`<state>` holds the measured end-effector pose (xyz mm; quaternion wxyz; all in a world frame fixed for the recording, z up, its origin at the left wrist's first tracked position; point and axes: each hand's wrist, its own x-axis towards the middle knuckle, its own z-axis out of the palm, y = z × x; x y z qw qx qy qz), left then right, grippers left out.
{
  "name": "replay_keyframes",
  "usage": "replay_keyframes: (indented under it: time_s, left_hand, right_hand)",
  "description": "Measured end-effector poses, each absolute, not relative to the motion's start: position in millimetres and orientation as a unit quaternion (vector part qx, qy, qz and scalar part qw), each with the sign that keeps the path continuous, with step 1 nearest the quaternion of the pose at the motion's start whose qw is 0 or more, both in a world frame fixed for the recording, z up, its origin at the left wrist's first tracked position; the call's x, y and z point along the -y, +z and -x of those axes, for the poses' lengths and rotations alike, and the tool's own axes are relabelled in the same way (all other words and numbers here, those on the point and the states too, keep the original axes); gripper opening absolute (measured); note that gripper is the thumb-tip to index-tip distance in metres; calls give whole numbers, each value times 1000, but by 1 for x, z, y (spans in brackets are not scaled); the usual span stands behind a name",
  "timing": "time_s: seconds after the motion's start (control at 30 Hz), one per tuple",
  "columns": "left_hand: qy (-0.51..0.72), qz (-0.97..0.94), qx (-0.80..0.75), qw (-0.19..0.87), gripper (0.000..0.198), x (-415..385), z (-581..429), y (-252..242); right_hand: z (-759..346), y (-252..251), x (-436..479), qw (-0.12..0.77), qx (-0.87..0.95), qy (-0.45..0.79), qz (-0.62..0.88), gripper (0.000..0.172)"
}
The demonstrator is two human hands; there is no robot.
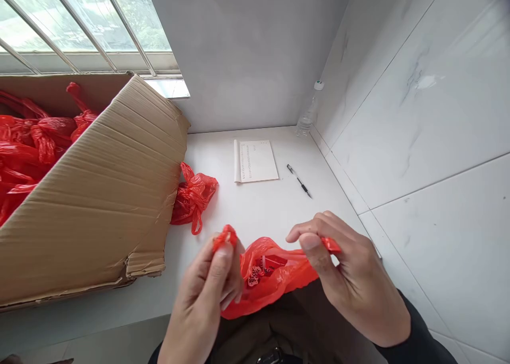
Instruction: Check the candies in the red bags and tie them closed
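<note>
A red plastic bag hangs between my two hands at the table's front edge, its mouth stretched wide. My left hand is closed round one handle, whose bunched end pokes out above the thumb. The other handle runs through my right hand, with the fingers curled round it and the forefinger bent above the thumb. Inside the bag lies something red and white with dark printed characters; its kind I cannot make out. A knotted red plastic bag sits on the table beyond my left hand.
On the left stands a big open cardboard box full of knotted red bags. An open notebook, a pen and a clear plastic bottle are on the white table. A tiled wall borders the right side.
</note>
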<state>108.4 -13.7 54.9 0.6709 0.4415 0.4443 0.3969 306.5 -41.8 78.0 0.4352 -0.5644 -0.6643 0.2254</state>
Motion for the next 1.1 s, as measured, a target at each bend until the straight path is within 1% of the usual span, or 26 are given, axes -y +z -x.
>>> replay_keyframes:
  time_s: [0.03,0.07,0.13,0.17,0.2,0.23,0.27,0.3,0.37,0.43,0.53,0.6,0.67,0.7,0.73,0.8,0.83,0.87,0.9,0.93,1.0,1.07,1.1]
  left_hand:
    - [370,-466,-469,653,20,17,-111,56]
    - [340,-496,-483,637,27,20,-114,57]
    - [292,-577,-475,597,52,26,-119,58]
    - [281,-622,-458,570,52,29,-121,58]
    - [277,-658,-438,546,43,30,-121,57]
    - [282,-678,-424,530,29,30,-122,57]
    - [291,-679,-417,530,19,29,-122,56]
    - [299,-661,-422,544,23,28,-122,57]
    - [307,-589,-465,585,39,26,-123,59]
    - [307,-509,-505,626,43,24,-124,62]
    - [303,-417,-505,693,35,16,-124,64]
    - [314,-398,-482,715,29,8,-121,61]
    - [311,-441,-444,715,25,1,-116,58]
    - [297,-475,-427,710,24,-2,-113,57]
    - [278,-507,-413,704,23,-4,-110,57]
    - [247,-555,-395,689,18,-4,-106,56]
    - [245,-573,-393,676,14,-3,-104,56]
    - [251,-592,-391,659,9,-2,-103,56]
    - [257,-616,-386,636,3,-1,-102,55]
    - [260,-645,-384,607,9,1,-102,53]
    - [275,-708,-384,525,29,2,-101,46]
    - [311,-765,-382,415,48,3,-101,35]
    - [338,-784,-380,356,54,3,-102,29]
  right_hand:
    - [-305,80,41,434,670,232,556,16]
    - [-303,82,41,437,677,237,543,13]
    - [-297,86,42,444,696,239,511,6]
    - [-294,87,43,447,706,245,491,8]
    - [-291,88,44,453,713,250,474,15]
    - [-290,88,44,459,716,254,461,20]
    - [-289,88,44,462,717,252,457,25]
    - [-290,86,43,462,716,245,462,28]
    - [-294,81,40,449,715,229,485,32]
    - [-299,76,36,426,716,243,496,28]
    - [-302,72,35,429,699,282,498,11]
    - [-301,70,37,433,698,293,490,8]
    - [-300,68,38,423,706,321,468,6]
    - [-299,67,38,419,705,339,461,7]
    - [-299,64,37,418,700,352,460,13]
    - [-299,57,33,423,688,369,459,31]
    - [-299,53,29,422,685,382,454,38]
    - [-299,48,26,416,683,400,447,43]
    - [-299,44,22,406,679,423,441,43]
    - [-299,40,19,396,670,447,441,41]
    - [-298,32,15,383,643,481,457,36]
    - [-297,25,13,369,623,498,478,34]
    - [-297,22,12,358,621,506,480,32]
